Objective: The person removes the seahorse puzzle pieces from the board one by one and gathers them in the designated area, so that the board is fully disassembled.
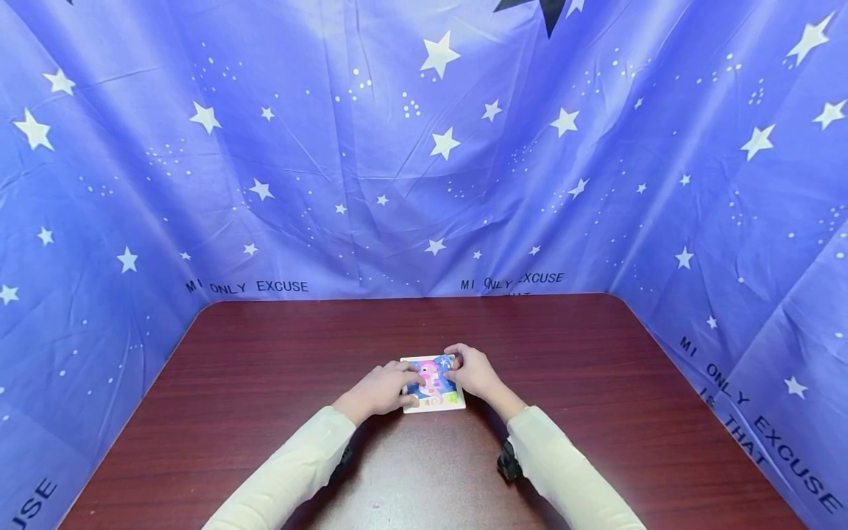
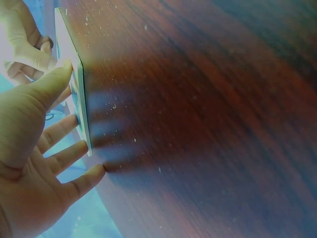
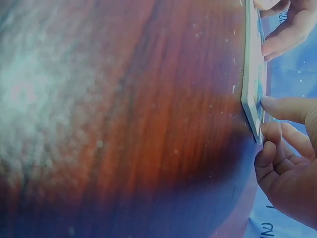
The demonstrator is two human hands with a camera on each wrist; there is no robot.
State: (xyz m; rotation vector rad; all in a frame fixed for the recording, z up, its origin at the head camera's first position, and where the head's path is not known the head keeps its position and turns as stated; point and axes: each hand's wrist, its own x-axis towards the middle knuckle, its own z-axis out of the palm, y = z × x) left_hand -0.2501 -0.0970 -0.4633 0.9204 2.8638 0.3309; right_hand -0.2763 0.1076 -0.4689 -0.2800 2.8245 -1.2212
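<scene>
A small square picture board (image 1: 432, 398) with a pale rim lies flat on the table, showing a pink seahorse-like figure on blue. My left hand (image 1: 380, 389) rests on its left side with fingers extended. In the left wrist view the thumb (image 2: 62, 74) touches the near rim, and the other fingers spread along the board's side. My right hand (image 1: 475, 372) is at the far right corner. The right wrist view shows its thumb (image 3: 280, 107) on the picture face and the other fingers curled by the edge, gripping the corner. My fingers hide parts of the picture.
The dark reddish wooden table (image 1: 298, 338) has rounded far corners. Blue star-printed cloth (image 1: 371, 162) hangs behind it and along both sides. A black wrist device (image 1: 509, 462) shows under the right sleeve.
</scene>
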